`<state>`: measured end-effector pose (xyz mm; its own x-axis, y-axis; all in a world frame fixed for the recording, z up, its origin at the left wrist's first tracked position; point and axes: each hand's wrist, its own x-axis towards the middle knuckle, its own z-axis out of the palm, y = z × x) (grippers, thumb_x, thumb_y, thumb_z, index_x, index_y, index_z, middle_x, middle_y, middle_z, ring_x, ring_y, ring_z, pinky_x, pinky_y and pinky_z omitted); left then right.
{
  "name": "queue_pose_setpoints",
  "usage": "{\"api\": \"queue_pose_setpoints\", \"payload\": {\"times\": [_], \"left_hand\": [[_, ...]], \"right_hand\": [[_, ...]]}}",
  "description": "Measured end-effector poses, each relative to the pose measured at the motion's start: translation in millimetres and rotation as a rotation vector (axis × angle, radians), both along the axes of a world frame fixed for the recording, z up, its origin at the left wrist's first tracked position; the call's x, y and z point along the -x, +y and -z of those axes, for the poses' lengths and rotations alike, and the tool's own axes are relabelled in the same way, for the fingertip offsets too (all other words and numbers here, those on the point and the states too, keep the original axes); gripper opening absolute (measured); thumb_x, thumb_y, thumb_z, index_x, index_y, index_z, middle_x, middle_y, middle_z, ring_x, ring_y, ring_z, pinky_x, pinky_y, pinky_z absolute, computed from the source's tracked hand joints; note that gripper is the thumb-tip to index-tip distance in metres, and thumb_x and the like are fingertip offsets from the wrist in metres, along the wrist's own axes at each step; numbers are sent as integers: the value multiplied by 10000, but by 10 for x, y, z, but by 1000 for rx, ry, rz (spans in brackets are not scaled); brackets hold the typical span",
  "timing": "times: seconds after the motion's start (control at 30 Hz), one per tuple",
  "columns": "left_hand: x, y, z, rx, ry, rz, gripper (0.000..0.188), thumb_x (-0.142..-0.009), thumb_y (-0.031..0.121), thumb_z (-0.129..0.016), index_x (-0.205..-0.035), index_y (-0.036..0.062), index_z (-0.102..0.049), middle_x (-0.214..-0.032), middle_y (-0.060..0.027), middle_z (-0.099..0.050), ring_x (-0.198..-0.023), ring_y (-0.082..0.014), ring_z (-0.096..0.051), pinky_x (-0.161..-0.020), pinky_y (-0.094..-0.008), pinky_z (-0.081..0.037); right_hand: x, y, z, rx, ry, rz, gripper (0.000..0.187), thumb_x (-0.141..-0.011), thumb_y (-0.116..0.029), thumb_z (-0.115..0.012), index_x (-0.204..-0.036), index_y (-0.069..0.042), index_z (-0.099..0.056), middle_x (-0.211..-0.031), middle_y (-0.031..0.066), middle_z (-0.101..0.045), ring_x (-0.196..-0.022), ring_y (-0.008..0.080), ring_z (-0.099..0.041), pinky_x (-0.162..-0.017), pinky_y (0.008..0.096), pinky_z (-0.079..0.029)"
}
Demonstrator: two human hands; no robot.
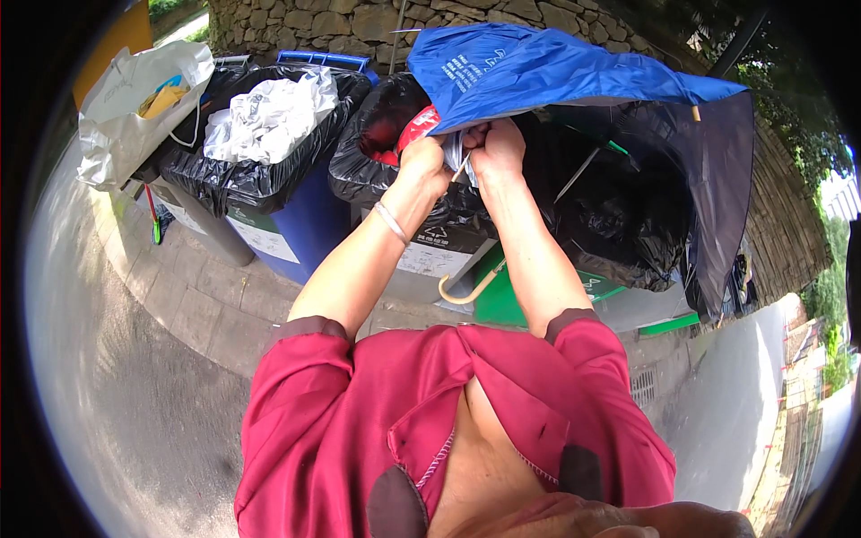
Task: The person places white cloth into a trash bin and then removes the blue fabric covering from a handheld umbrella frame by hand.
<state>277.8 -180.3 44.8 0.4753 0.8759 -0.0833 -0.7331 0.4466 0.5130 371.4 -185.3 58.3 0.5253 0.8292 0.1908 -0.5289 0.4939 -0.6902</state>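
A large blue umbrella (538,76) with a grey underside spreads over the bins, its canopy loose and sagging to the right. Its curved wooden-coloured handle (473,289) hangs below my hands. My left hand (423,160), with a bangle at the wrist, is closed near the shaft under the canopy's edge. Close beside it, my right hand (496,145) has its fingers curled around gathered fabric or ribs of the umbrella. The canopy partly hides the fingers, so the exact grip is unclear. A red plastic bag (414,130) shows just beyond my left hand.
Black-lined bins stand in a row: a blue bin (309,224) heaped with white crumpled bags (269,117), and a green bin (502,291) at right. A white carrier bag (134,108) sits far left. Behind rises a stone wall (314,25); paving (211,309) lies in front.
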Motion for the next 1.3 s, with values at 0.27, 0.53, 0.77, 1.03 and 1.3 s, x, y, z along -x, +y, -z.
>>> {"api": "queue_pose_setpoints", "payload": {"times": [0.27, 0.53, 0.77, 1.03, 1.3], "left_hand": [[-62, 241, 247, -64, -177, 165, 202, -910, 191, -435, -951, 68, -590, -880, -82, -633, -614, -149, -524, -458, -227, -385], [-150, -137, -62, -364, 200, -154, 167, -884, 155, -486, -847, 36, -597, -579, -19, -509, -409, -89, -407, -372, -232, -336], [133, 128, 124, -534, 279, -286, 91, -866, 145, -534, -862, 66, -579, -546, 49, -452, -396, -29, -353, -356, -203, -258], [119, 673, -866, -641, 180, -289, 112, -842, 107, -478, -792, 30, -543, -607, -49, -520, -432, -138, -437, -391, -271, -338], [-364, 1285, -1453, -622, 48, -164, 149, -826, 44, -434, -720, 65, -535, -557, -22, -479, -427, -131, -429, -383, -275, -342]], "right_hand": [[-43, -102, 9, 52, -76, -12, 267, -880, -119, -440, -621, -58, -427, -516, 17, -388, -381, 108, -342, -327, 242, -273], [-389, -137, -172, 184, -95, 19, 235, -878, -156, -428, -656, -81, -442, -513, -13, -360, -380, 91, -297, -354, 236, -221], [-1421, -571, -159, 250, -173, 11, 149, -847, -94, -505, -715, -29, -485, -503, 1, -354, -356, 87, -242, -342, 219, -200], [-1346, -707, -133, 423, -536, 30, 120, -852, -98, -548, -814, 15, -547, -578, 54, -500, -409, 87, -399, -364, 214, -322], [-1935, -641, 733, 413, -669, 323, 220, -869, -198, -531, -966, -3, -564, -740, 125, -601, -593, 214, -590, -543, 353, -509]]}}
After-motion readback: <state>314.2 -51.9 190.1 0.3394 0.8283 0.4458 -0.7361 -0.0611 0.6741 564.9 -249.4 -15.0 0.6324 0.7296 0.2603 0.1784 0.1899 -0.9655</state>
